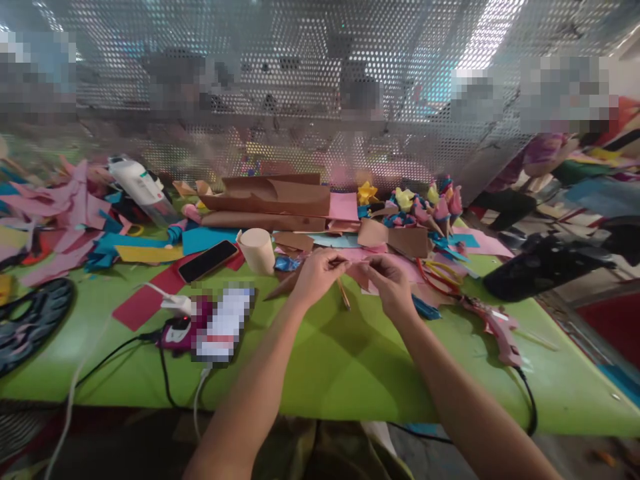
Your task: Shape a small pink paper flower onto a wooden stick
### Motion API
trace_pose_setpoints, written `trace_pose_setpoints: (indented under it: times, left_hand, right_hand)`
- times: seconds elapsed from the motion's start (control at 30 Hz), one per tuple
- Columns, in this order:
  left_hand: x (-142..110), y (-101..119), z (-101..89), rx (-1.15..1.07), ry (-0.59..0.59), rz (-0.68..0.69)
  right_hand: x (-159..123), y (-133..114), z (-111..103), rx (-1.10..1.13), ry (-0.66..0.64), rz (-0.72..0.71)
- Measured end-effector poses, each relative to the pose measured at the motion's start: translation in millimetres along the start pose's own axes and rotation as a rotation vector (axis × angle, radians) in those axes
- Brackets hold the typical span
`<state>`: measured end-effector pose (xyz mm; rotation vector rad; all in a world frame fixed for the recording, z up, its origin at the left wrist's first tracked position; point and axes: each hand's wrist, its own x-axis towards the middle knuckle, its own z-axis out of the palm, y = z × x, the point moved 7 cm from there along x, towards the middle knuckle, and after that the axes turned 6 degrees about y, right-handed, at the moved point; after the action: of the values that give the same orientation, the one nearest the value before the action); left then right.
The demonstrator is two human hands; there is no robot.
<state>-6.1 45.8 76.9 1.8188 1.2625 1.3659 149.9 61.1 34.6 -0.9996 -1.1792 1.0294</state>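
My left hand point(316, 275) and my right hand point(389, 282) meet above the green table point(345, 360), fingers pinched together on a small pink paper piece point(356, 268) held between them. A thin wooden stick point(343, 293) slants down from under my left hand; I cannot tell if the fingers grip it. Loose pink and brown paper pieces point(395, 240) lie just behind the hands.
A pink glue gun point(495, 325) lies right, its cord over the edge. Scissors point(440, 273), small paper flowers point(425, 203), brown card sheets point(273, 197), a tape roll point(259, 250), a phone point(207, 261), a power strip point(210, 323) and paper scraps crowd the table. A perforated metal screen stands behind.
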Motion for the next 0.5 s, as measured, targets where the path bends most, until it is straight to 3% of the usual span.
trace_pose_setpoints:
  times: [0.27, 0.4, 0.5]
  left_hand:
    - [-2.4, -11.2, 9.6, -0.017, 0.006, 0.017]
    - [-3.5, -29.7, 19.2, 0.043, 0.045, -0.034]
    - [-4.7, -41.2, 30.6, 0.068, 0.054, -0.087]
  right_hand:
    - [-0.5, 9.7, -3.6, -0.117, -0.023, -0.021]
    - [-5.6, -18.1, -7.6, -0.372, 0.042, -0.268]
    - [-12.0, -50.9, 15.9, -0.512, -0.041, -0.473]
